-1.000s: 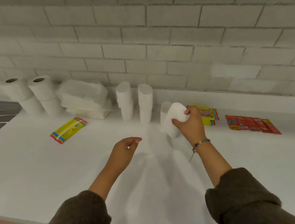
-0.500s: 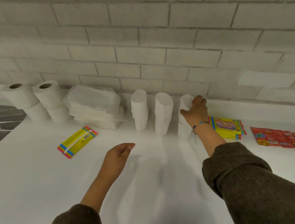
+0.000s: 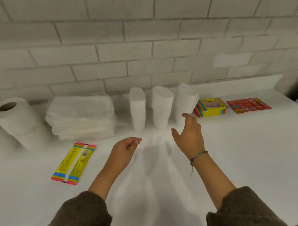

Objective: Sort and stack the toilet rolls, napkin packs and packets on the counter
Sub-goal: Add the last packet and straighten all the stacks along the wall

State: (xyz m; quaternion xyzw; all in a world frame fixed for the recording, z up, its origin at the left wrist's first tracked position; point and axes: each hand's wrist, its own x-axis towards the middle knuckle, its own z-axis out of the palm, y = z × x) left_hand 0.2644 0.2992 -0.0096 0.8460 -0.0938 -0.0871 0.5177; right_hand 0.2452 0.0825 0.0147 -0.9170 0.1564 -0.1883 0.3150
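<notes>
Three short stacks of white rolls stand in a row near the wall: left stack (image 3: 138, 108), middle stack (image 3: 162, 107), right stack (image 3: 186, 100). My right hand (image 3: 190, 136) hovers just in front of the right stack, fingers spread and holding nothing. Over the counter (image 3: 238, 159), my left hand (image 3: 126, 148) hangs with loosely curled fingers, also holding nothing. Toilet rolls (image 3: 14, 119) are stacked at the far left, beside a pile of clear-wrapped napkin packs (image 3: 81, 117). One yellow packet (image 3: 74, 163) lies alone at the front left.
A stack of yellow packets (image 3: 210, 107) and a row of red packets (image 3: 248, 105) lie at the back right. The grey brick wall (image 3: 139, 50) rises right behind everything. The counter's right edge drops off at the far right.
My right hand carried a white roll to the back, set it on top of the right stack, let go and drew back. The left hand barely moved.
</notes>
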